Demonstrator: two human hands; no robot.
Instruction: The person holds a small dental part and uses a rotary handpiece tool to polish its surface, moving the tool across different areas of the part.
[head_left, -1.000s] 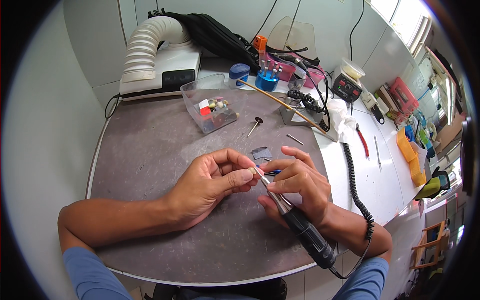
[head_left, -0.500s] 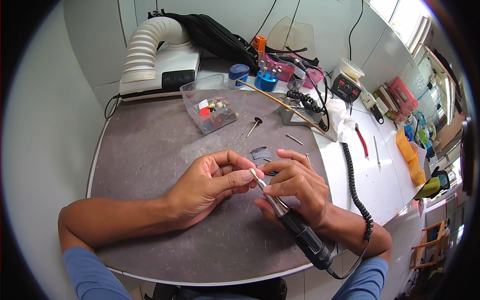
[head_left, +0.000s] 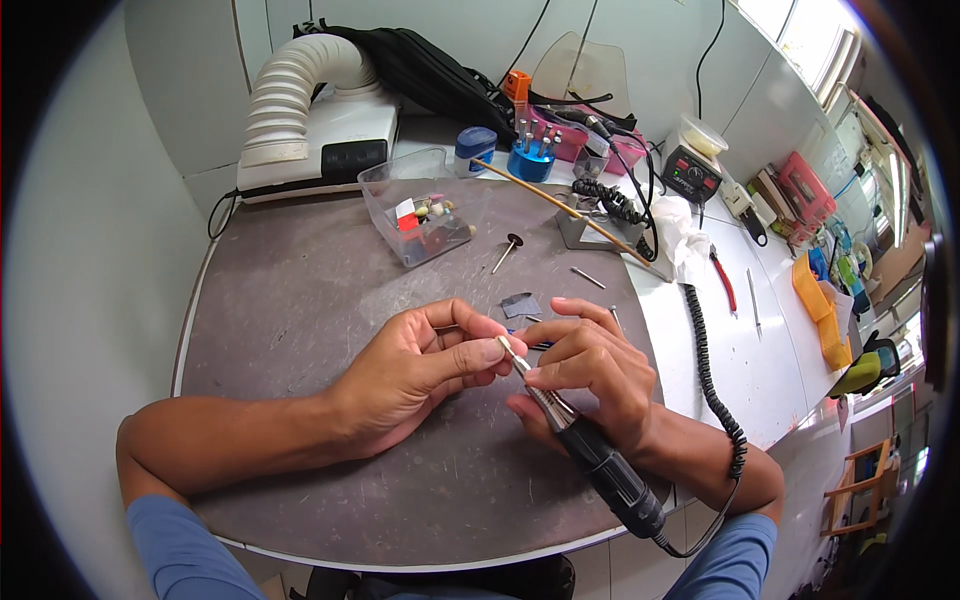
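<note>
My right hand (head_left: 600,375) is closed round a black and silver rotary handpiece (head_left: 610,475), which slants up to the left. Its coiled cord trails off on the right. At the handpiece's tip, my left hand (head_left: 430,355) pinches between thumb and fingers; a small off-white piece (head_left: 504,343) shows there, too small to name. Whether this piece is fixed to the handpiece or only touches it, I cannot tell. Just beyond the fingers lie a dark grey scrap (head_left: 519,305) and some small blue items, partly hidden by my right hand.
On the grey mat (head_left: 300,270) are a clear plastic bin (head_left: 410,240) of small bits, a mandrel with a dark disc (head_left: 514,241) and a loose metal shank (head_left: 588,277). Behind stand a white hose unit (head_left: 310,130) and a blue bur holder (head_left: 532,160). Red-handled pliers (head_left: 723,282) lie right.
Almost nothing differs. Both hands keep their grip at the handpiece's tip, and slightly more of the off-white piece shows. The whole view has shifted by a hair.
</note>
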